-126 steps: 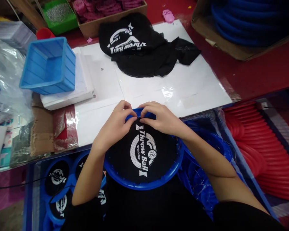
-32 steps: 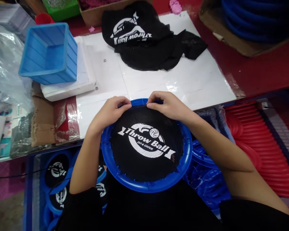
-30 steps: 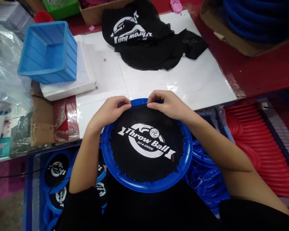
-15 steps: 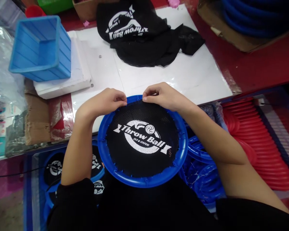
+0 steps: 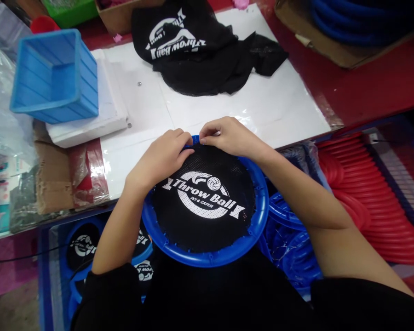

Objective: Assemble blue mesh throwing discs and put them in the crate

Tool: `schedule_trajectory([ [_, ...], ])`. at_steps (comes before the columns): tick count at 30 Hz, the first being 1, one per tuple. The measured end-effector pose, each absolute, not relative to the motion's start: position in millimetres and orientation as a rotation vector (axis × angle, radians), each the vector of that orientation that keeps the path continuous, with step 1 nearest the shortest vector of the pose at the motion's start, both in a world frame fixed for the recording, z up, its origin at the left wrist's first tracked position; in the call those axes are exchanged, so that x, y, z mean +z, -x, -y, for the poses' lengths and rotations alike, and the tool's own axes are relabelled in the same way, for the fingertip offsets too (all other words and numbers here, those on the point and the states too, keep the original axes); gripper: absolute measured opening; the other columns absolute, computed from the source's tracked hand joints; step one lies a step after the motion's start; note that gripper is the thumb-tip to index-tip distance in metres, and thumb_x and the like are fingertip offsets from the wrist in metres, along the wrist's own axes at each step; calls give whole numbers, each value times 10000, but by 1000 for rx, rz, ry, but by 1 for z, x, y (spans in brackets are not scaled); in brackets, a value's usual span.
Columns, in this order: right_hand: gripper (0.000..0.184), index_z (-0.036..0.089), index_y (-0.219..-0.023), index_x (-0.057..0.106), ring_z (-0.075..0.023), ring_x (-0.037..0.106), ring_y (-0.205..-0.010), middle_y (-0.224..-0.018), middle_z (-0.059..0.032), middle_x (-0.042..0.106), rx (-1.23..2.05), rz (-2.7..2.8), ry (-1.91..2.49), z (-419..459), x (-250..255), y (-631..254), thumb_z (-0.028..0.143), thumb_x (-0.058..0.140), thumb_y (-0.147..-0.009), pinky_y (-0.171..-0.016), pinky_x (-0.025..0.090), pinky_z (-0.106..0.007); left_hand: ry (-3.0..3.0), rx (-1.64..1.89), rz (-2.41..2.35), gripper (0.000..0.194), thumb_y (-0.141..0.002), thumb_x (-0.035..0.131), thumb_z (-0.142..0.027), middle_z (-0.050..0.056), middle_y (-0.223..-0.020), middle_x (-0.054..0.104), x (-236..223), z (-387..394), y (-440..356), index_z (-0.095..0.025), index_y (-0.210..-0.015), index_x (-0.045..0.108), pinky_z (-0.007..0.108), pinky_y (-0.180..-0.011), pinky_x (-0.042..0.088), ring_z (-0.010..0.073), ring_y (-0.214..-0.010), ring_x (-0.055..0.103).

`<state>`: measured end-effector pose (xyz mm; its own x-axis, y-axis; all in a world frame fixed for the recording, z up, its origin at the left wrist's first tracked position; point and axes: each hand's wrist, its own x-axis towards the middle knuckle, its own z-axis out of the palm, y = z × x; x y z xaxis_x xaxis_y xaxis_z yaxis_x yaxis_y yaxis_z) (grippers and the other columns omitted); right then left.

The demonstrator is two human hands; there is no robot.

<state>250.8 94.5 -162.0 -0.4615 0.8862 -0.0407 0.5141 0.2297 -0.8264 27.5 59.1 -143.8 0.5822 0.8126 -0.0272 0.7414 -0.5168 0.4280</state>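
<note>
A blue plastic ring (image 5: 207, 258) lies between my arms, with a black mesh disc (image 5: 179, 225) printed "Throw Ball" stretched across it. My left hand (image 5: 174, 151) pinches the mesh edge at the ring's far rim, fingers on the rim and thumb over the mesh. Just to its right, my right hand (image 5: 224, 135) also pinches the mesh edge at the rim with thumb and forefinger. The near side of the ring rests against my body. My fingers hide part of the far rim.
More black mesh pieces (image 5: 207, 69) lie heaped on the white board (image 5: 276, 108). A blue bin (image 5: 55, 76) stands on a white block at left. Blue rings (image 5: 293, 257) and stacked red rings (image 5: 376, 207) are below right; finished-looking discs (image 5: 83, 241) lie below left.
My left hand has slid right along the far rim, closer to my right hand. My right hand stays pinched at nearly the same place on the rim.
</note>
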Motion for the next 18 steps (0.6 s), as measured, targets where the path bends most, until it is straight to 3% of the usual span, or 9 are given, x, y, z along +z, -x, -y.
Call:
schedule_trajectory([
  [8, 96, 176, -850, 758, -205, 686, -901, -902, -38, 774, 1129, 2026, 1207, -88, -167, -256, 181, 662, -846, -866, 507, -353, -2299, 362, -1299, 146, -998, 589, -296, 48, -936, 723, -146, -62, -24, -206, -925, 677, 391, -868, 482, 245, -942, 637],
  [13, 263, 180, -935, 776, -201, 678, -884, -923, -42, 769, 1042, 2183, 1229, -89, -159, -248, 71, 559, -834, -865, 497, -351, -2214, 406, -1335, 163, -984, 555, -273, 55, -948, 733, -147, -63, -24, -198, -924, 687, 393, -862, 478, 244, -937, 644],
  [18, 313, 187, -961, 775, -218, 669, -979, -1011, -56, 768, 957, 2290, 1180, -85, -153, -239, 79, 494, -875, -917, 480, -354, -2061, 531, -1354, 174, -959, 556, -277, 39, -934, 744, -150, -64, -22, -189, -914, 699, 362, -863, 488, 211, -884, 652],
])
